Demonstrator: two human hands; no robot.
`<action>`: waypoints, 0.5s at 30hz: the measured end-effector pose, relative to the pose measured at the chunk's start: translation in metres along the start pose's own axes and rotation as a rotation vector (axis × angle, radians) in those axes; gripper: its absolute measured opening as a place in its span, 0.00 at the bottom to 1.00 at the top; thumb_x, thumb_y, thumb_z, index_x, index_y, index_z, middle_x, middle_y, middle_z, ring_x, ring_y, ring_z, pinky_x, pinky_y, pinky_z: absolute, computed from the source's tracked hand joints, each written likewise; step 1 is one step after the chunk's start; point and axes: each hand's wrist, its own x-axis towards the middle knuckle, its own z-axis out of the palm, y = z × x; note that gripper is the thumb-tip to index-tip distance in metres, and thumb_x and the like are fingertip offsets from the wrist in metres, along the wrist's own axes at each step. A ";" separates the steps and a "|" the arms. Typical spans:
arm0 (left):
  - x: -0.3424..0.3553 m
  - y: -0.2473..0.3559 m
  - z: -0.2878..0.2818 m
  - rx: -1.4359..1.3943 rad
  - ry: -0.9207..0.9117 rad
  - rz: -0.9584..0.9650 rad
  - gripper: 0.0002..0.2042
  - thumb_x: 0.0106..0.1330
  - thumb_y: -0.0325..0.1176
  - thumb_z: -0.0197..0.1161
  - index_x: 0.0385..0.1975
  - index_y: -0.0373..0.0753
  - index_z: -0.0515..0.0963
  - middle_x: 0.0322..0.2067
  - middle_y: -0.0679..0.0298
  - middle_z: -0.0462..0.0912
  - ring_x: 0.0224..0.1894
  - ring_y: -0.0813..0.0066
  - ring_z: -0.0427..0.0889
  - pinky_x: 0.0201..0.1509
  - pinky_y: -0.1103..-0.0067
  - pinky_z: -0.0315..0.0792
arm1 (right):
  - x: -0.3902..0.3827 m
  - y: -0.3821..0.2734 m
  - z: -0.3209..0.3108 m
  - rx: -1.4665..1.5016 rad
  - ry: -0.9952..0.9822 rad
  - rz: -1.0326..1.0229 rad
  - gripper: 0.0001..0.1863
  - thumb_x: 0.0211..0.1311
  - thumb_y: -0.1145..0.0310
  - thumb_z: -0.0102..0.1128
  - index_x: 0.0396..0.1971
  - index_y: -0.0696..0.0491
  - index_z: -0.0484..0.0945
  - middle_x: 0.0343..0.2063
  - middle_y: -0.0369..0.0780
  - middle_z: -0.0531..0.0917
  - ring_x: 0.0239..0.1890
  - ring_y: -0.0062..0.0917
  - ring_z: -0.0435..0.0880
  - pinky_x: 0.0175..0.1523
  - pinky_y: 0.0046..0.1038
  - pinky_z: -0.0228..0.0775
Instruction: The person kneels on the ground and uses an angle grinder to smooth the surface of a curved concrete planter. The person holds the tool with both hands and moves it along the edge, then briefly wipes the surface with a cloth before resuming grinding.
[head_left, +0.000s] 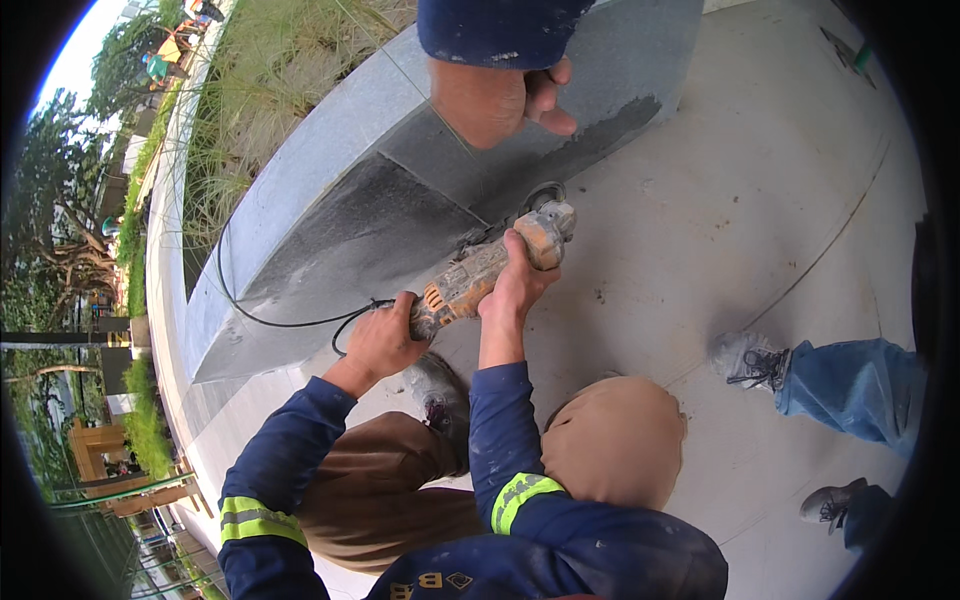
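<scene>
Both my hands are closed round a dusty orange-and-grey angle grinder (470,278). My left hand (383,343) grips its rear end, where a black cord (275,322) trails away. My right hand (518,283) wraps the body just behind the head. The round disc (545,195) is at the low edge of a grey stone-clad planter wall (420,165), where the wall meets the floor. Whether the disc touches the stone I cannot tell. Above the grinder hangs another person's hand (500,105), fingers curled, in a navy sleeve (500,30).
Grasses (290,90) grow behind the wall, and the cord loops over its top. My grey shoe (437,395) stands close to the wall. At the right are other people's shoes (752,362) and jeans (850,390) on the pale, dusty floor (690,260). Distant workers (160,65) appear at the upper left.
</scene>
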 end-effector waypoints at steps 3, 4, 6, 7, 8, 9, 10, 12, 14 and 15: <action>-0.006 -0.012 0.010 -0.049 -0.028 -0.014 0.27 0.52 0.35 0.68 0.50 0.34 0.64 0.27 0.43 0.83 0.35 0.40 0.82 0.40 0.56 0.74 | -0.001 0.007 -0.004 0.031 -0.062 0.052 0.41 0.56 0.72 0.69 0.64 0.59 0.50 0.60 0.51 0.66 0.63 0.40 0.70 0.70 0.41 0.65; -0.006 -0.010 0.015 -0.078 -0.046 -0.022 0.27 0.52 0.34 0.68 0.49 0.34 0.64 0.27 0.43 0.82 0.35 0.40 0.82 0.40 0.56 0.73 | 0.003 0.010 -0.009 -0.012 -0.079 0.031 0.41 0.56 0.72 0.69 0.64 0.60 0.51 0.60 0.51 0.66 0.63 0.40 0.70 0.70 0.41 0.65; 0.001 -0.004 0.020 -0.128 -0.051 0.001 0.26 0.52 0.33 0.68 0.47 0.34 0.63 0.27 0.43 0.82 0.35 0.39 0.81 0.40 0.55 0.73 | 0.016 0.008 -0.011 -0.080 -0.128 -0.028 0.41 0.56 0.73 0.69 0.63 0.60 0.51 0.59 0.51 0.66 0.63 0.39 0.70 0.69 0.41 0.66; 0.006 -0.004 0.025 -0.151 -0.050 0.028 0.25 0.52 0.33 0.67 0.47 0.35 0.63 0.27 0.43 0.82 0.35 0.39 0.81 0.40 0.55 0.73 | 0.021 0.006 -0.011 -0.112 -0.114 -0.087 0.41 0.56 0.72 0.70 0.63 0.60 0.51 0.59 0.52 0.67 0.62 0.40 0.71 0.69 0.41 0.67; 0.011 -0.003 0.025 -0.169 -0.049 0.054 0.25 0.52 0.32 0.67 0.47 0.35 0.63 0.26 0.42 0.82 0.34 0.38 0.81 0.40 0.55 0.73 | 0.021 0.002 -0.011 -0.093 -0.097 -0.091 0.41 0.56 0.72 0.70 0.63 0.61 0.51 0.59 0.52 0.67 0.62 0.40 0.72 0.68 0.41 0.68; 0.016 0.002 0.020 -0.156 -0.057 0.095 0.24 0.54 0.35 0.68 0.46 0.34 0.64 0.26 0.43 0.82 0.34 0.39 0.82 0.39 0.55 0.73 | 0.023 -0.007 -0.012 -0.076 -0.077 -0.107 0.41 0.56 0.72 0.70 0.63 0.61 0.51 0.59 0.53 0.68 0.62 0.40 0.72 0.68 0.41 0.68; 0.021 0.007 0.013 -0.163 -0.064 0.118 0.25 0.55 0.38 0.69 0.46 0.34 0.65 0.26 0.44 0.82 0.34 0.40 0.82 0.39 0.57 0.74 | 0.025 -0.014 -0.011 -0.058 -0.057 -0.122 0.41 0.56 0.72 0.70 0.63 0.61 0.51 0.59 0.53 0.68 0.62 0.40 0.72 0.68 0.42 0.69; 0.024 0.022 0.004 -0.201 -0.088 0.163 0.26 0.58 0.43 0.71 0.47 0.32 0.68 0.25 0.45 0.82 0.33 0.42 0.83 0.38 0.59 0.75 | 0.030 -0.026 -0.016 -0.043 -0.006 -0.124 0.41 0.55 0.72 0.70 0.62 0.62 0.53 0.58 0.53 0.69 0.60 0.41 0.74 0.63 0.43 0.73; 0.027 0.028 0.000 -0.264 -0.115 0.159 0.26 0.69 0.53 0.61 0.46 0.31 0.71 0.24 0.46 0.82 0.32 0.45 0.84 0.37 0.61 0.75 | 0.031 -0.036 -0.021 -0.037 -0.001 -0.130 0.39 0.56 0.73 0.69 0.62 0.62 0.53 0.58 0.54 0.69 0.62 0.41 0.73 0.66 0.44 0.71; 0.030 0.025 0.003 -0.313 -0.122 0.139 0.26 0.71 0.54 0.57 0.46 0.30 0.72 0.24 0.46 0.82 0.32 0.46 0.85 0.37 0.61 0.75 | 0.030 -0.037 -0.021 -0.040 0.005 -0.127 0.39 0.56 0.73 0.69 0.62 0.62 0.53 0.59 0.54 0.68 0.62 0.41 0.73 0.66 0.44 0.70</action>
